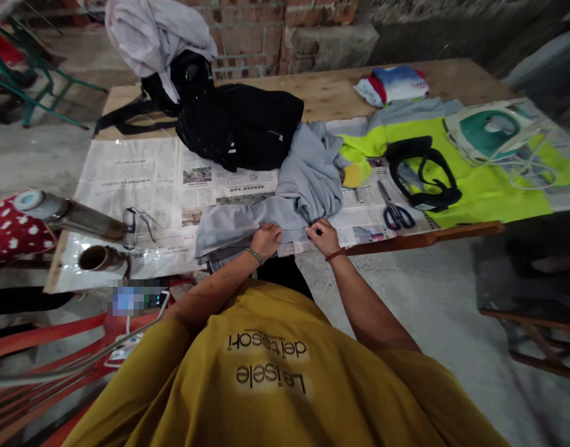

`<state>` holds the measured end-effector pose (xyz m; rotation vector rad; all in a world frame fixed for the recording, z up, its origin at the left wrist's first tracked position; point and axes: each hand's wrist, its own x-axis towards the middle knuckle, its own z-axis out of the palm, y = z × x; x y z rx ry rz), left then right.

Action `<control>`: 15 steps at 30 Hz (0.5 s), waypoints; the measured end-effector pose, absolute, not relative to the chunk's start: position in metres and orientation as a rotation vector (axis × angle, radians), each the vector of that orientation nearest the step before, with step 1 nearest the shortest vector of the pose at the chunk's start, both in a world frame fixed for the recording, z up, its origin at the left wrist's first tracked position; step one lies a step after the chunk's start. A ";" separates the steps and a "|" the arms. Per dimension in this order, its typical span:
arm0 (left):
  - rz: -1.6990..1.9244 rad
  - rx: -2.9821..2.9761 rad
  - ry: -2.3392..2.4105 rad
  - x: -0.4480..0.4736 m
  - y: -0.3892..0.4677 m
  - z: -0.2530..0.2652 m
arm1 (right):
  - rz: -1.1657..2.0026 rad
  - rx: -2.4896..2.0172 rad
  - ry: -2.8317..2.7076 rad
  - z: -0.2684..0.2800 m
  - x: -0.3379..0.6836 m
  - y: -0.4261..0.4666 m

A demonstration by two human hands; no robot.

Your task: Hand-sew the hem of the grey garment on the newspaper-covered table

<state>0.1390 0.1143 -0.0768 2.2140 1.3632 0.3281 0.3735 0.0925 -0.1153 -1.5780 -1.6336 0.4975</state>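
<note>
Head view: a person's left hand (266, 241), closed, grips the near edge of a grey cloth (308, 180), while the right hand (328, 237) pinches the same edge a little farther along — a small dark spot shows between thumb and fingers, too small to identify. A green bracelet (254, 255) circles the left wrist, a dark red bracelet (335, 254) the right. The cloth lies at the front edge of a wooden table (326, 102), flat by the left hand and bunched in folds beyond the right, on sheets of newspaper (126, 174). Just behind it sits a black bag (248, 124), its far end partly under a white cloth (149, 37). To the right of the right hand lie blue-handled scissors (397, 217), near a looped black strap (446, 197) resting on a bright yellow garment (499, 192). Beyond the strap stands a teal-and-white iron (487, 133), its pale cord looped beside it; a folded red, white and blue cloth (397, 84) occupies the far side. On the left end are a bottle (87, 218), eyeglasses (140, 226) and a brown-rimmed cup (101, 258). Below them, off the table, a phone (136, 299) with a blurred screen is near a red chair (66, 332) — and brick (248, 40) rises behind the scene.
</note>
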 end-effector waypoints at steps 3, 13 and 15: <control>0.117 2.284 1.375 0.149 0.114 -0.068 | 0.499 -1.597 -1.634 -0.116 0.374 0.093; -0.170 2.470 1.311 0.172 0.117 -0.041 | 0.496 -1.592 -1.632 -0.117 0.372 0.093; -0.182 2.479 1.313 0.175 0.118 -0.041 | 0.487 -1.597 -1.631 -0.116 0.372 0.093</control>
